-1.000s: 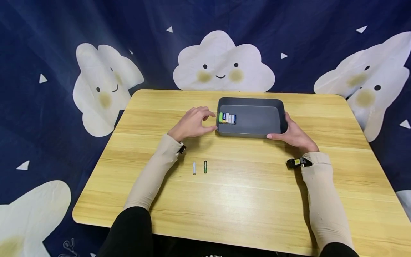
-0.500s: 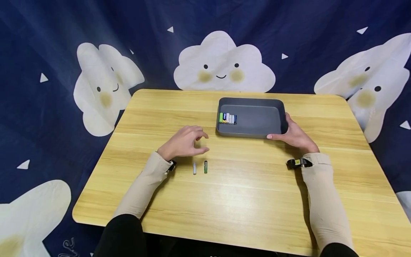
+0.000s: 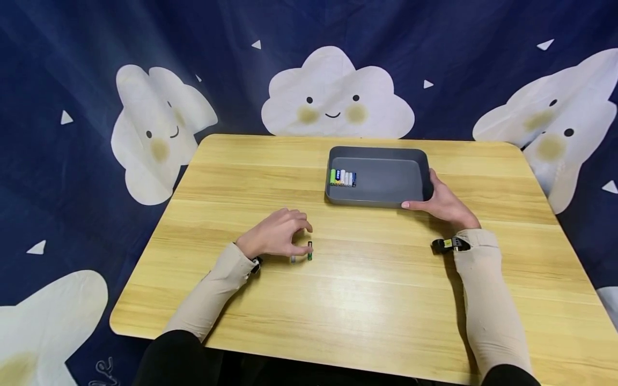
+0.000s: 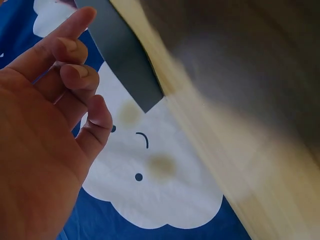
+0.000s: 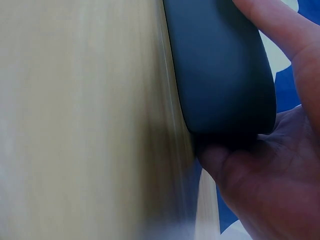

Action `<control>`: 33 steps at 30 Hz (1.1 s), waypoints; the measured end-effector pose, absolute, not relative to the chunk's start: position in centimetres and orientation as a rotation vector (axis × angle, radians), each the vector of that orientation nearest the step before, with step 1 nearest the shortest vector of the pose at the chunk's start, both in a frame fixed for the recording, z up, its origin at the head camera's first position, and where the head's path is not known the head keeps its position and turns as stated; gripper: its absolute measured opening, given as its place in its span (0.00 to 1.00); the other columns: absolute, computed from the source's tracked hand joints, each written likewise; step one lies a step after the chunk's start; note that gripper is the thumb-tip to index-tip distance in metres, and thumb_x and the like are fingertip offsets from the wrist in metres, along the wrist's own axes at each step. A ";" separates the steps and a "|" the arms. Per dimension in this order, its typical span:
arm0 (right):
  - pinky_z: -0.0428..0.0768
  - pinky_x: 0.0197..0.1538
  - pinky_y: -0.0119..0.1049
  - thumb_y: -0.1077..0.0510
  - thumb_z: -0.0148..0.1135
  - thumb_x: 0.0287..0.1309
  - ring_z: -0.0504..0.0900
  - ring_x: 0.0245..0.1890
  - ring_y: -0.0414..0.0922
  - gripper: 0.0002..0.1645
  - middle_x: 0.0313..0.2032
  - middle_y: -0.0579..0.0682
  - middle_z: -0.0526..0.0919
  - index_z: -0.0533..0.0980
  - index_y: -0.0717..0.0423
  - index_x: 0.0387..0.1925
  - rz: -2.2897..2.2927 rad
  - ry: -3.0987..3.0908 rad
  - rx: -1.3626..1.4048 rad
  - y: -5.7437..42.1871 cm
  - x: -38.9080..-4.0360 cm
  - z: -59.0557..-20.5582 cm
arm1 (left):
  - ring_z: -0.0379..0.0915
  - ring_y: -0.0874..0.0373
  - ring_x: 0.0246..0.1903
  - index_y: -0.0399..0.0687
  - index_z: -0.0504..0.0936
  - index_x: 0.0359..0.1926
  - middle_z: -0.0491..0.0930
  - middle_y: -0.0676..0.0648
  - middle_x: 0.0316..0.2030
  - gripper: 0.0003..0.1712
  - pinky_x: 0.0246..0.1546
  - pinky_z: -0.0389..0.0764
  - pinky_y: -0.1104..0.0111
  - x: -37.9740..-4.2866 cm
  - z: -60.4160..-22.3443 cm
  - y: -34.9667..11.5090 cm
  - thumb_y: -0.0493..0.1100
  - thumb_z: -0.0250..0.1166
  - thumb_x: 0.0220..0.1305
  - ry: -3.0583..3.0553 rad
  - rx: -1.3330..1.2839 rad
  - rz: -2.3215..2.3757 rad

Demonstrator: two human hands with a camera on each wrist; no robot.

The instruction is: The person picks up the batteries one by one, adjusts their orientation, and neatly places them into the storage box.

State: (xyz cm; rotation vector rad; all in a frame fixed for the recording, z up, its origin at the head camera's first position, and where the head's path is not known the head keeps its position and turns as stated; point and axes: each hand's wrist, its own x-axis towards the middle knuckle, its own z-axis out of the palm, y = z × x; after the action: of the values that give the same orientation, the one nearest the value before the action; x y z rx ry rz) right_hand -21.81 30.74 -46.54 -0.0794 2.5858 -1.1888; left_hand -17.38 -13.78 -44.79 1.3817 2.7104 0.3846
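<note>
My left hand [image 3: 277,234] is low over the table's left half, its fingers loosely bent and a gap between thumb and index finger. The thumb tip covers part of a dark green battery [image 3: 310,255]; contact cannot be told. Beneath the hand a white battery [image 3: 293,259] is mostly hidden. In the left wrist view the left hand [image 4: 55,135] holds nothing. My right hand [image 3: 445,203] grips the near right corner of a dark grey tray [image 3: 367,203], thumb along the front wall. The right wrist view shows this hand [image 5: 270,175] wrapped about the tray's end [image 5: 225,75].
Several batteries [image 3: 343,178] stand side by side in a row against the tray's left wall. The tray rests near the back of the wooden table [image 3: 367,300]. Behind the table hangs a dark blue cloth [image 3: 232,80] with white clouds.
From the tray's left side my left hand has drawn back toward me and down over the two loose batteries. The right hand and the tray have stayed in place.
</note>
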 end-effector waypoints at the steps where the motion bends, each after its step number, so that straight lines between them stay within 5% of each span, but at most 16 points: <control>1: 0.51 0.79 0.66 0.38 0.78 0.53 0.40 0.83 0.62 0.84 0.83 0.62 0.33 0.20 0.49 0.80 -1.187 2.587 -0.080 30.8 -21.8 -46.5 | 0.71 0.61 0.32 0.46 0.89 0.46 0.84 0.52 0.35 0.28 0.41 0.78 0.62 -17.3 -44.9 -13.7 0.64 0.72 0.57 2.709 1.385 0.368; 11: 0.51 0.79 0.66 0.36 0.77 0.53 0.39 0.83 0.62 0.84 0.83 0.62 0.31 0.19 0.50 0.80 -1.155 2.591 -0.086 30.9 -21.8 -46.6 | 0.78 0.58 0.39 0.50 0.88 0.46 0.83 0.54 0.38 0.29 0.47 0.77 0.61 -16.4 -45.5 -13.4 0.66 0.74 0.52 2.675 1.347 0.266; 33: 0.51 0.79 0.66 0.37 0.78 0.51 0.40 0.83 0.62 0.85 0.83 0.61 0.32 0.20 0.48 0.80 -1.173 2.595 -0.073 30.9 -22.0 -46.8 | 0.77 0.59 0.37 0.50 0.88 0.42 0.84 0.53 0.36 0.22 0.47 0.78 0.61 -16.8 -46.2 -13.0 0.58 0.74 0.53 2.670 1.349 0.281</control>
State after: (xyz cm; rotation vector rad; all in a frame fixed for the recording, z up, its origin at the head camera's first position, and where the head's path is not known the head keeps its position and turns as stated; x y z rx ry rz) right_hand -21.98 30.90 -46.85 -0.0729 2.5948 -1.1726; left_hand -16.77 -13.01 -46.24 1.3495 2.6705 0.2814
